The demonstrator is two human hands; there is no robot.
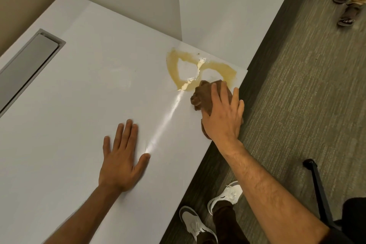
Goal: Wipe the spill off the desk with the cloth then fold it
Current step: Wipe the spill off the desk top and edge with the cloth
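A yellowish-brown spill (174,67) lies on the white desk (89,89) near its far right corner, shaped like two joined rings. A crumpled brown cloth (204,95) sits at the near edge of the spill. My right hand (222,115) presses down on the cloth with straight, spread fingers, close to the desk's right edge. My left hand (122,162) lies flat on the desk, palm down, fingers spread, holding nothing, well to the left of the cloth.
A grey cable hatch (29,59) is set into the desk at the left. White partition walls (227,6) stand behind the spill. On the carpet to the right are my white shoes (227,196), a black chair base (320,188) and another person's sandalled feet (346,12).
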